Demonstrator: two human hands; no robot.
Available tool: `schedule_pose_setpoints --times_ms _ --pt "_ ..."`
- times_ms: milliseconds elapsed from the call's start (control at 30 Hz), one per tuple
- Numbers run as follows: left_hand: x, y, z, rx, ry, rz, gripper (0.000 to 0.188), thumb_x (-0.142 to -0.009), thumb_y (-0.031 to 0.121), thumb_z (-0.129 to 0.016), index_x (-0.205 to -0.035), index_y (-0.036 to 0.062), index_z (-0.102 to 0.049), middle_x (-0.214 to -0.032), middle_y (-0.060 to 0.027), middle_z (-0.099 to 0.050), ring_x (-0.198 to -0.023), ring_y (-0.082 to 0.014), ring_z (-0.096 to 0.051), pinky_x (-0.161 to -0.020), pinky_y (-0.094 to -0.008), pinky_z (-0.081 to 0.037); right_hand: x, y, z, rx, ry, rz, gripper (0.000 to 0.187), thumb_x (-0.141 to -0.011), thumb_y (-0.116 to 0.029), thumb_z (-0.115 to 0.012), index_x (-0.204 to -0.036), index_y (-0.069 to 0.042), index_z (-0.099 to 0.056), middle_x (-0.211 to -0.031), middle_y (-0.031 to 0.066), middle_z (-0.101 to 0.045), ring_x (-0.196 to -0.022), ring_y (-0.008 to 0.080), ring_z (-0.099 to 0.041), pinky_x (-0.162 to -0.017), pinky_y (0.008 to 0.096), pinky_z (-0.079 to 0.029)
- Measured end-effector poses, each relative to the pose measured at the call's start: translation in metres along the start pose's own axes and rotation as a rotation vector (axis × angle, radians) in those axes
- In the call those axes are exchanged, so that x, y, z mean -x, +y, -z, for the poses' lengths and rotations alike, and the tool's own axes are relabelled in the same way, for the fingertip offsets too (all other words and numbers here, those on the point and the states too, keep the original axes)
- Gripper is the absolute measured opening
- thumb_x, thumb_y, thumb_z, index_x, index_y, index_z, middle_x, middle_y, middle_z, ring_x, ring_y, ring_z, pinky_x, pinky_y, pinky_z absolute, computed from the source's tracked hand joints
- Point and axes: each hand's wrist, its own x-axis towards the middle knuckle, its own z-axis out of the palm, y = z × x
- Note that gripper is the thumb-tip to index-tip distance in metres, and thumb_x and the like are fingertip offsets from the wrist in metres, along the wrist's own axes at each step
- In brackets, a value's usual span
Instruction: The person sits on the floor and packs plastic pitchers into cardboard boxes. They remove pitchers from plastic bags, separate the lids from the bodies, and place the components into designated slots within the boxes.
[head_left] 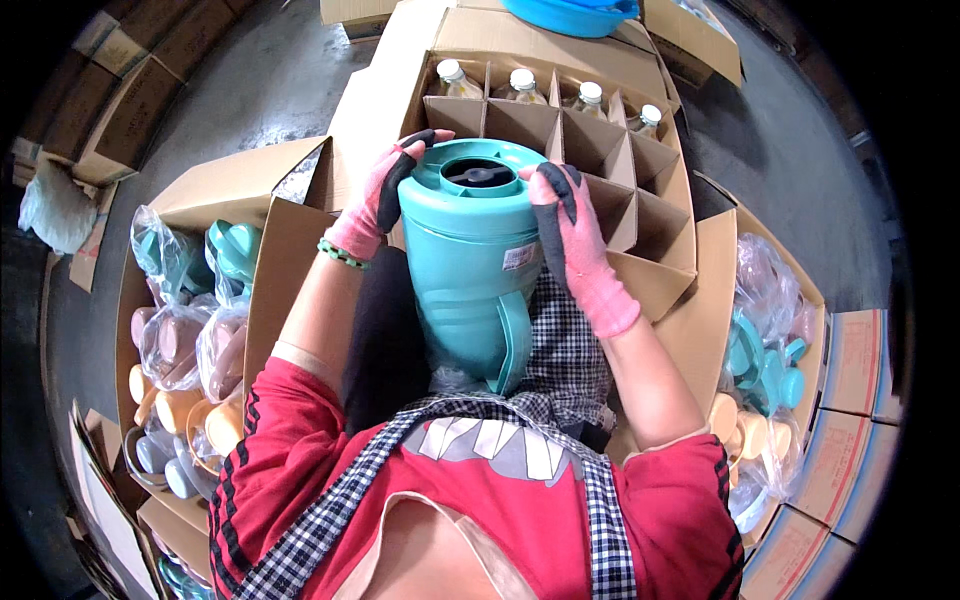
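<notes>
Dark grey floor [760,150] is spreading around the work, with stacked cartons [135,115] standing at the left edge. Gloved in pink and black, both hands are reaching forward with elbows bent. Left hand [375,205] is clasping the upper left of a teal jug [455,290], fingers curling over the rim of its lid [525,155]; right hand [580,235] is gripping the opposite side, fingertips bending onto the lid. Between them, the jug is sitting over the lap, its handle [514,340] facing the person. Beyond it, a divided box [600,145] is holding four white-capped bottles [522,85] in its far row. Boxes on the left [235,180] and right [712,275] are holding teal, pink and orange plastic ware, partly wrapped in clear bags [170,345].
</notes>
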Motion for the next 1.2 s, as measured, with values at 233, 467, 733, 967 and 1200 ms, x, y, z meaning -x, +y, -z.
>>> schedule_pose_setpoints --times_ms 233,467,733,967,1200 --pt "0.02 0.004 -0.06 -0.435 0.297 -0.177 0.041 -0.088 0.03 -0.044 -0.113 -0.0013 -0.049 -0.096 -0.0076 -0.057 -0.09 -0.0164 -0.052 -0.083 -0.0274 -0.039 -0.052 0.045 0.015 -0.991 -0.339 -0.448 0.053 -0.087 -0.046 -0.04 -0.111 0.001 -0.049 -0.091 0.0073 -0.059 -0.085 0.0141 -0.054 -0.083 0.0262 -0.041" --pt "0.0 -0.014 -0.014 0.204 0.075 0.068 0.056 -0.089 0.038 -0.04 -0.124 -0.0048 -0.034 -0.122 -0.0164 -0.044 -0.109 -0.0246 -0.046 -0.096 -0.0343 -0.035 -0.004 0.021 0.016 -0.296 -0.021 -0.154 0.057 -0.081 -0.053 -0.049 -0.105 -0.001 -0.052 -0.093 0.0098 -0.051 -0.089 0.0192 -0.051 -0.082 0.0299 -0.039" --pt "0.023 -0.024 -0.041 0.13 0.175 -0.069 0.047 -0.085 0.037 -0.045 -0.115 0.0011 -0.042 -0.106 -0.0106 -0.049 -0.099 -0.0178 -0.047 -0.087 -0.0296 -0.038 -0.008 0.044 0.015 -0.883 -0.141 -0.339 0.036 -0.088 -0.031 -0.043 -0.104 -0.001 -0.053 -0.105 0.0095 -0.054 -0.096 0.0151 -0.05 -0.088 0.0284 -0.039" --pt "0.014 -0.018 -0.027 -0.084 0.217 0.033 0.043 -0.092 0.033 -0.034 -0.117 -0.0002 -0.044 -0.11 -0.0121 -0.052 -0.1 -0.017 -0.048 -0.089 -0.0281 -0.038 -0.018 0.041 0.019 -0.749 -0.178 -0.342 0.06 -0.085 -0.052 -0.04 -0.104 0.003 -0.051 -0.097 0.009 -0.054 -0.091 0.0133 -0.048 -0.083 0.0255 -0.039" --pt "0.054 0.026 -0.079 -0.531 0.209 -0.175 0.038 -0.087 0.026 -0.045 -0.115 -0.0001 -0.045 -0.117 -0.0178 -0.043 -0.113 -0.0286 -0.039 -0.094 -0.0333 -0.031 -0.059 0.06 0.009 -1.056 -0.412 -0.541 0.054 -0.088 -0.044 -0.036 -0.118 0.0 -0.043 -0.11 0.0127 -0.051 -0.1 0.0189 -0.05 -0.09 0.0302 -0.04"
